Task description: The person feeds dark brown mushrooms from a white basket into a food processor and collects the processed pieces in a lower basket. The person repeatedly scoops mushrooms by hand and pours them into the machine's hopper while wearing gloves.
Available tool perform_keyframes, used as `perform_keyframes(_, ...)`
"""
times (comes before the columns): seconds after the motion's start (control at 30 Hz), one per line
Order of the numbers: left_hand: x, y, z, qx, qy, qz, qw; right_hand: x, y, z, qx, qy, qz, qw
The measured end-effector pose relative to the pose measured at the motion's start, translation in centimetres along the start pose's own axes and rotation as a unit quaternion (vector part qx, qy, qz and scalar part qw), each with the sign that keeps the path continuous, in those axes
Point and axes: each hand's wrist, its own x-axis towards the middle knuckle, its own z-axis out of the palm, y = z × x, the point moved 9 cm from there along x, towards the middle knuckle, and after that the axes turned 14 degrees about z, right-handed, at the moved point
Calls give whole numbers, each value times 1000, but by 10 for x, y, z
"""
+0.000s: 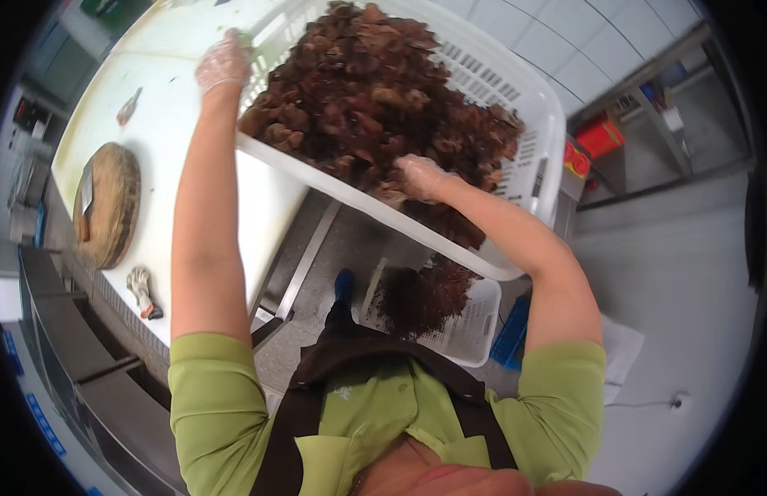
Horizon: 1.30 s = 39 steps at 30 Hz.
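A large white slotted plastic crate [526, 167] stands tilted before me, heaped with ruffled reddish-brown leafy pieces [358, 99]; whether they are fungus or leaves I cannot tell. My left hand [225, 65], in a clear plastic glove, grips the crate's left side, its fingertips partly hidden. Inside the near rim, my gloved right hand [420, 178] reaches into the heap. Its fingers touch the pieces, but their grip is blurred. Below, on the floor, a smaller white basket [485, 322] holds a dark reddish-brown mass [420, 304].
On the white worktop [163, 124] at left lie a round wooden chopping block [120, 204] with a cleaver [85, 195] and a crumpled work glove [141, 291]. A blue crate [512, 332] sits beside the floor basket. A metal shelf [675, 180] stands at right.
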Motion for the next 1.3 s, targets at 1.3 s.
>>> perform_keyframes(1.3, 50, -89, 74, -25, -66, 56, 996, -153, 320, 15, -23, 224, 248, 942)
